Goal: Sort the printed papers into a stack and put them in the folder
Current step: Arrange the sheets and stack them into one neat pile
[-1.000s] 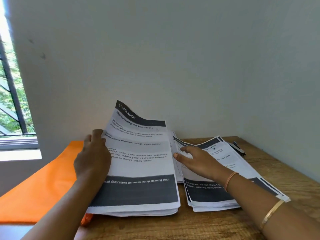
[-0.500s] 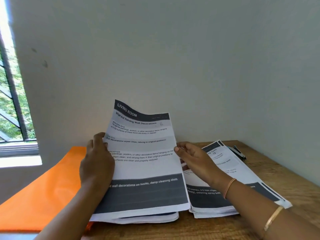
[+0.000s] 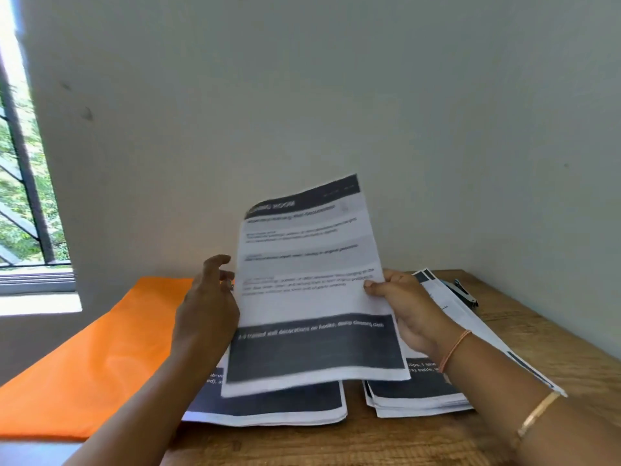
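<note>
Pale grey wall [image 3: 336, 95] fills most of the view, and a window [image 3: 20, 196] with dark bars stands at the far left. Below it, a wooden table [image 3: 521, 351] carries everything.

To the left of the left hand lies the orange folder [image 3: 100, 364], flat and closed, its near part reaching under the forearm. The left hand [image 3: 208, 307] is raised above the table, with its back toward the camera. Its fingers [image 3: 220, 260] are loosely curled and a little spread, and they grip nothing. Their tips stand just beside the left edge of the printed sheet [image 3: 312, 290]. If the palm touches this edge, I cannot tell.

The printed sheet is held up in the air between both hands, nearly upright and tilted to the right, with one dark band at its top and one at its bottom. Its text is blurred. Under it, below the left hand's wrist, the left stack [image 3: 285, 408] lies flat on the table.

The right hand [image 3: 406, 311] pinches the right edge of the sheet: the thumb [image 3: 373, 284] presses on the printed side, and the other fingers are hidden behind the paper. A thread bracelet [image 3: 453, 348] and a gold bangle [image 3: 537, 415] sit on this arm. Beneath the right wrist lies the right stack [image 3: 420, 398], just beside the left stack with a narrow gap between them. Beyond the right fingers, near the wall, a small dark object [image 3: 465, 294] rests on the table.
</note>
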